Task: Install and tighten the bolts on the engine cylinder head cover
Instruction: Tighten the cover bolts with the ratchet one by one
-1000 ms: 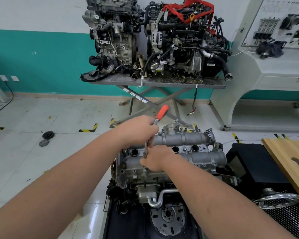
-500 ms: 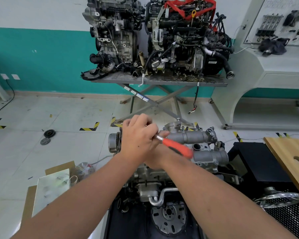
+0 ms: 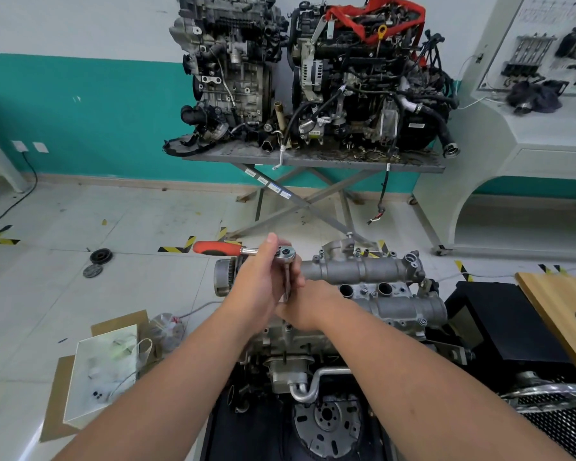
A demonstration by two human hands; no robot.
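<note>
Centre frame: the left hand gripped the chrome ratchet wrench with orange handle near its head, handle pointing left. The right hand curled around the thin extension bar low down, over the grey cast-aluminium cylinder head cover, centre-right. Bolt hidden.

Pale tiled floor under me: flattened cardboard at my near left, two dark discs farther left. Across it, a grey scissor-legged table carries two engines side by side.
</note>
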